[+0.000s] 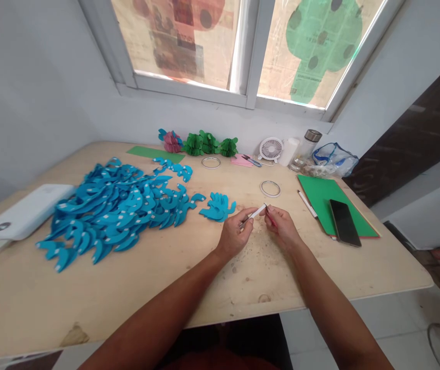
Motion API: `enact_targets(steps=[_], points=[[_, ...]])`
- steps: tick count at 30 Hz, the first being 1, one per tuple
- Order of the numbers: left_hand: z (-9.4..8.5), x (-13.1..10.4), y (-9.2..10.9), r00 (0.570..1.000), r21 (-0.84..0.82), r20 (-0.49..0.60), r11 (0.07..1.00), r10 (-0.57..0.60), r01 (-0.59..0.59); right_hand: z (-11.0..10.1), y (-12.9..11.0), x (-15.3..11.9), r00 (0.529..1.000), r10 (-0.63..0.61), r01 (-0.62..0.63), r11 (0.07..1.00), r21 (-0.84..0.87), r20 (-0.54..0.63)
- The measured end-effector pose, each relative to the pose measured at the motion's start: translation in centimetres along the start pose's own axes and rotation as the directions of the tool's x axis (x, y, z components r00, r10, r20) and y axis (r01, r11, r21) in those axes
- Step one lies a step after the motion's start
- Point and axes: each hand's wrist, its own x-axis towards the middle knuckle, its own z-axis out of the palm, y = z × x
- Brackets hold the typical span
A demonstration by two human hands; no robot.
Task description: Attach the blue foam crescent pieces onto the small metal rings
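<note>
Above the middle of the wooden table, my left hand (237, 231) is closed on a thin white strip (258, 211) that points up and to the right. My right hand (281, 224) is closed on a small red tool (271, 218), whose dark tip is at the strip's far end. Just left of my hands lies a small cluster of blue paper pieces (217, 207). A large heap of blue curved paper pieces (127, 205) with small white squares covers the left part of the table.
Behind are tape rings (270, 189), scissors (251, 161), green paper ornaments (208, 143), a fan (271, 149) and a bottle (305, 149). At right, a phone (344, 222) lies on green sheets (316, 198) beside a pen (307, 203). A white power bank (25, 210) is far left.
</note>
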Motion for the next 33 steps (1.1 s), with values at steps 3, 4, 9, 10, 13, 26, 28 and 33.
enact_targets(steps=[3, 4, 9, 10, 13, 26, 28, 33], points=[[0.0, 0.0, -0.2, 1.000, 0.000, 0.004, 1.000, -0.001, 0.001, 0.0, 0.0, 0.1, 1.000, -0.006, 0.006, 1.000, -0.023, -0.013], [0.0, 0.0, -0.2, 1.000, 0.001, 0.003, 1.000, 0.000, 0.000, 0.0, 0.0, 0.1, 1.000, -0.008, 0.007, 0.999, -0.032, -0.014], [0.0, 0.1, -0.1, 1.000, 0.009, 0.004, 1.000, 0.001, -0.001, 0.0, -0.2, 0.1, 0.999, -0.018, 0.014, 0.998, -0.066, -0.049], [0.0, 0.1, -0.1, 1.000, 0.010, 0.004, 1.000, -0.002, 0.002, 0.0, -0.3, 0.0, 0.998, -0.018, 0.014, 0.998, -0.068, -0.053], [0.0, 0.1, 0.1, 1.000, 0.015, -0.004, 1.000, -0.006, 0.006, 0.1, -0.3, -0.1, 0.999, -0.021, 0.018, 0.998, -0.064, -0.041], [0.0, 0.1, 0.2, 1.000, -0.001, 0.003, 1.000, -0.025, 0.025, 0.0, -0.1, -0.1, 1.000, -0.012, 0.012, 1.000, -0.017, 0.003], [0.0, 0.2, 0.0, 1.000, -0.002, -0.002, 1.000, -0.025, 0.025, 0.0, -0.1, -0.1, 1.000, -0.012, 0.012, 1.000, -0.014, 0.009], [0.1, 0.4, -0.7, 0.997, 0.004, -0.041, 0.998, -0.066, 0.066, 0.2, -0.3, -0.2, 0.999, -0.027, 0.028, 0.999, -0.040, 0.027]])
